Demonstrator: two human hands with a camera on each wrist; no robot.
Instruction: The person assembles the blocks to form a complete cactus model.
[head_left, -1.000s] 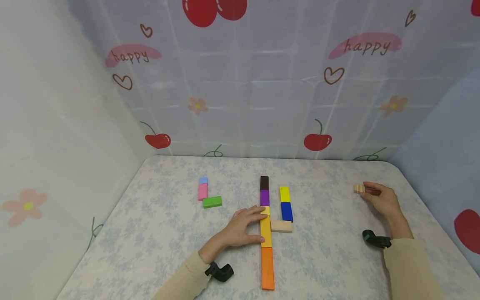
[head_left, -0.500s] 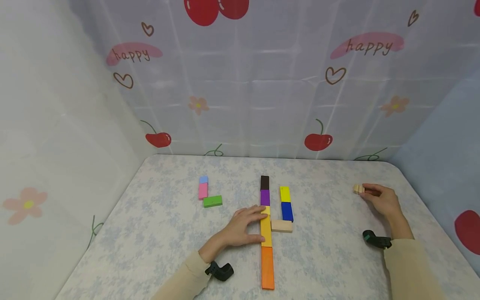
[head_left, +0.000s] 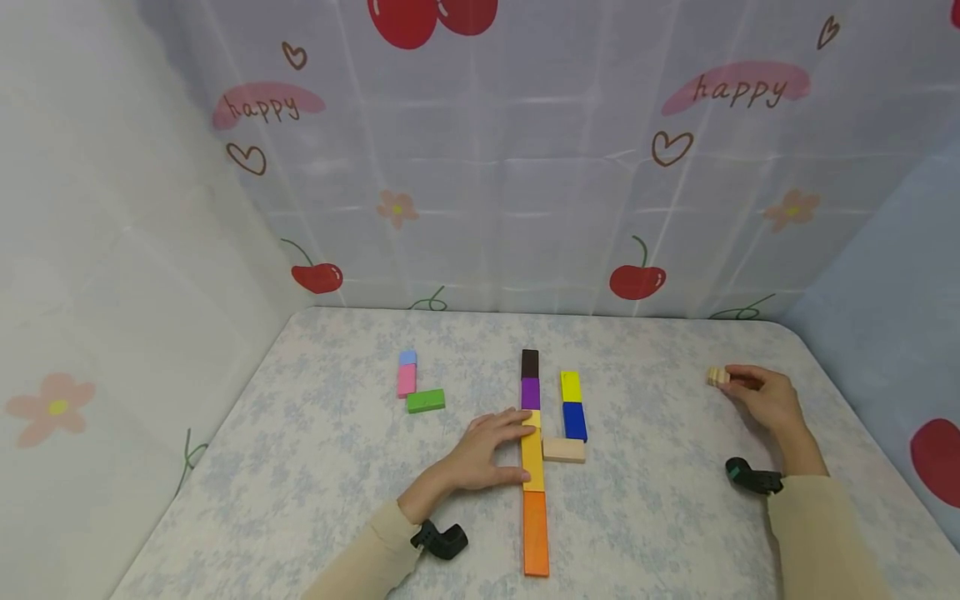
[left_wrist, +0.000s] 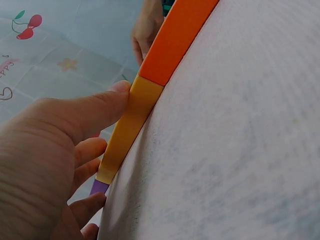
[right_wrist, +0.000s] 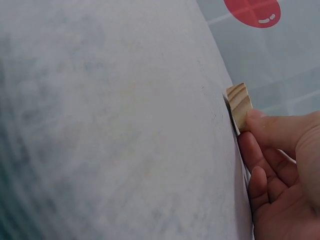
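Observation:
My left hand (head_left: 483,454) rests its thumb and fingertips on the long yellow block (head_left: 532,461), part of a straight row of blocks lying end to end. Beyond the yellow are a purple block (head_left: 530,393) and a dark block (head_left: 530,364); an orange block (head_left: 536,533) forms the near end. In the left wrist view, the thumb lies on the yellow block (left_wrist: 131,127) near its joint with the orange block (left_wrist: 177,37). At the far right, my right hand (head_left: 765,400) pinches a small plain wooden block (right_wrist: 239,105) low at the tabletop, its thumb against the grained face.
Right of the row lie a bright yellow block (head_left: 571,387), a blue block (head_left: 575,422) and a plain wooden block (head_left: 564,451). To the left are light blue (head_left: 407,357), pink (head_left: 407,381) and green (head_left: 426,401) blocks. A printed curtain (head_left: 495,250) hangs behind the table.
The head view has tilted very slightly. Both hands and all the blocks hold their places.

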